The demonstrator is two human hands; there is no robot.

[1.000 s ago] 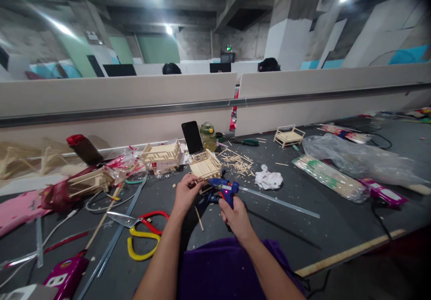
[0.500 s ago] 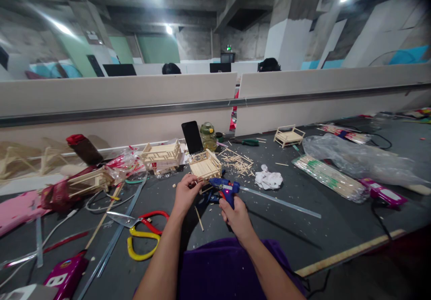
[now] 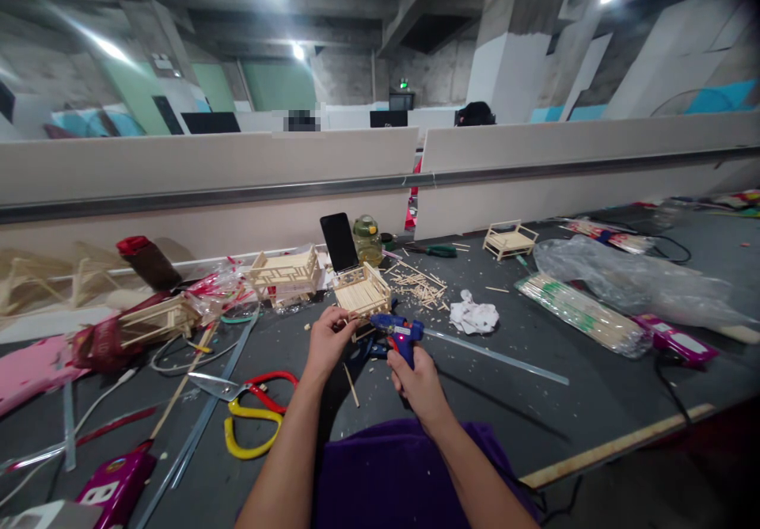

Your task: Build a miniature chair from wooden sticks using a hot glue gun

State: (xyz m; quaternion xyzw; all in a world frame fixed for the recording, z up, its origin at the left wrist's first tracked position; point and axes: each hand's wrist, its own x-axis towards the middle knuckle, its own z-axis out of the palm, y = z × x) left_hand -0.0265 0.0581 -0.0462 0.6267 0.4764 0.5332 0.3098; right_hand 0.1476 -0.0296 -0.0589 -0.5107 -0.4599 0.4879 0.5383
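Observation:
My right hand [image 3: 419, 382] is wrapped round the handle of a blue hot glue gun [image 3: 406, 340], whose small red light is lit. A long clear glue stick [image 3: 499, 356] juts from the gun's rear. My left hand [image 3: 329, 340] is closed, fingertips pinching the near left corner of a miniature bed [image 3: 362, 293] built from wooden sticks. Whether a small loose stick is also between those fingers I cannot make out. The gun's nozzle points at the bed's near edge, close to my left fingertips. Dark blue pliers [image 3: 374, 350] lie partly hidden beneath.
Scissors [image 3: 255, 402] with red and yellow handles lie left of my arm. Cut sticks [image 3: 419, 283] are scattered behind the gun. Another stick bed [image 3: 509, 240], crumpled tissue [image 3: 473, 313] and bagged sticks [image 3: 582, 313] lie rightward. A phone [image 3: 339, 242] stands by a green bottle [image 3: 367, 240].
The glue gun and my right hand have shifted very slightly to the right. My left hand and the bed stay where they were.

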